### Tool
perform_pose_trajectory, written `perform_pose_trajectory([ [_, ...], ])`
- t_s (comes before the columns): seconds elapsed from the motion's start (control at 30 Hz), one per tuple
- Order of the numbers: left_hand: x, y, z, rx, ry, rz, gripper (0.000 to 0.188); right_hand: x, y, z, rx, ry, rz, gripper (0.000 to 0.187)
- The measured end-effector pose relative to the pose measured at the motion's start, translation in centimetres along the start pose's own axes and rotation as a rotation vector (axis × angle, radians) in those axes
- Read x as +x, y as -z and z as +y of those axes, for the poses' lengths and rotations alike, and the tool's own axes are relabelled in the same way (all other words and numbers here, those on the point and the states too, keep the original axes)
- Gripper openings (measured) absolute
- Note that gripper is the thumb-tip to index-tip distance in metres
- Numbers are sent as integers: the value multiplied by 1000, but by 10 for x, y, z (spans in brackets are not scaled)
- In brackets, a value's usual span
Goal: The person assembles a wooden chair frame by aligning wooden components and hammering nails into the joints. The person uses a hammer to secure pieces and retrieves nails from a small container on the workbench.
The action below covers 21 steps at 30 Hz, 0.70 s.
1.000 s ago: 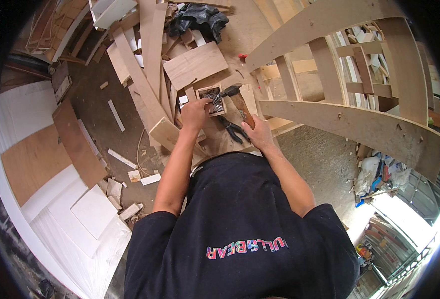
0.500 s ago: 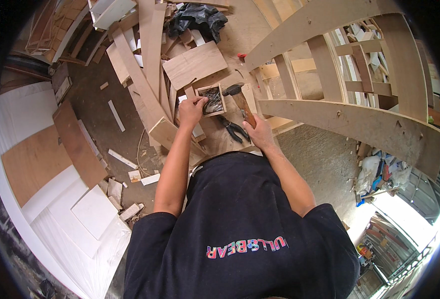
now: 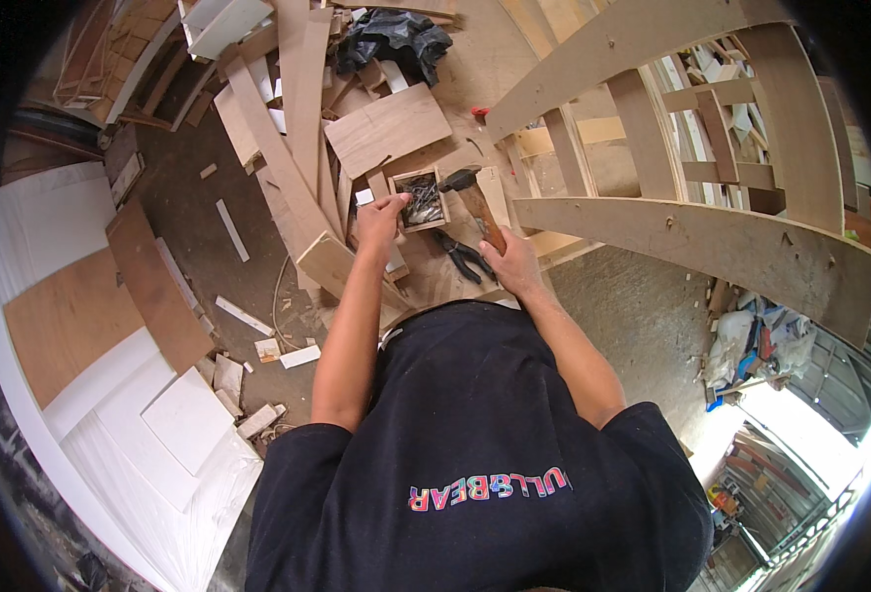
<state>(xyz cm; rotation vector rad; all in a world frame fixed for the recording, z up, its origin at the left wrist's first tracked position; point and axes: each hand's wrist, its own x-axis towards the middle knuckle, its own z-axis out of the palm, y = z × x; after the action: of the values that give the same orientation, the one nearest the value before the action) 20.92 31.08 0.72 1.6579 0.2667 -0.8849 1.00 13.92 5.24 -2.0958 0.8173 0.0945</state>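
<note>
My right hand (image 3: 512, 260) is closed round the wooden handle of a hammer (image 3: 481, 215), whose dark head lies beside a small open wooden box. At the left edge of that wooden box (image 3: 426, 227) is my left hand (image 3: 380, 219), its thumb and fingers pinched together; what they hold, if anything, is too small to make out. Several dark nails (image 3: 422, 193) lie jumbled in the box. Just below it, between my hands, a pair of black-handled pliers (image 3: 465, 259) rests on the wooden surface.
A plywood piece (image 3: 388, 130) and long boards (image 3: 302, 94) are piled ahead and left, near a crumpled black plastic bag (image 3: 396, 41). A large slatted wooden frame (image 3: 692, 219) reaches in from the right. White panels (image 3: 51, 222) and wood scraps (image 3: 243, 314) lie at left.
My left hand has shifted very slightly at the box's edge, its fingers still pinched. The right hand keeps its hold on the hammer, almost unmoved.
</note>
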Motion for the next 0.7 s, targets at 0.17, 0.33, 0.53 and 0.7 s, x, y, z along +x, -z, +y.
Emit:
perform_pose_trajectory([
  [0.17,2,1,-5,-154,81,-37,24,1,-1,3,24,11,-7,37],
  [0.33,5,4,-14,-108,96,-39,28,1,2,0,-18,-13,-27,38],
  [0.53,2,2,-17,484,-221,79,30,1,1,4,-18,-10,-21,38],
  [0.7,-13,-2,-24,877,-583,257,23,1,0,5,-13,3,-6,38],
])
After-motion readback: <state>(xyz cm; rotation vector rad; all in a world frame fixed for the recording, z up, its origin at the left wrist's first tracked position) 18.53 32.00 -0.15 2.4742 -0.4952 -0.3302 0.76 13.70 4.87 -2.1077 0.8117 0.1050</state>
